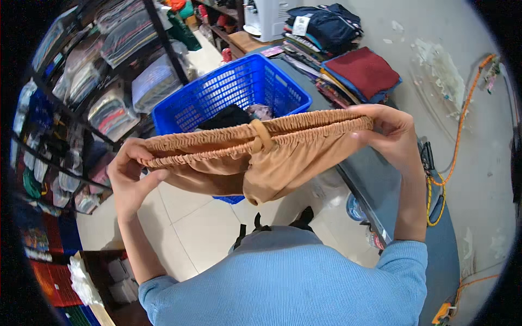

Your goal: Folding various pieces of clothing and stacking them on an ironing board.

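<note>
A tan garment with a gathered elastic waistband (281, 171) hangs stretched wide between my two hands in front of my chest. My left hand (132, 179) grips one end of the waistband, with the thumb below it. The other end is pinched between the thumb and fingers of my right hand (389, 132). A tan loop or tie sits at the middle of the band, and the cloth droops below it. Behind the garment stands a blue plastic basket (232, 83), partly hidden, with dark and patterned cloth inside.
Racks of plastic-wrapped folded garments (126, 40) fill the left side. On the right runs a grey-covered table (375, 175) bearing stacked folded clothes (359, 73). An orange rope (461, 134) hangs by the wall. An open cardboard box (98, 281) stands at lower left.
</note>
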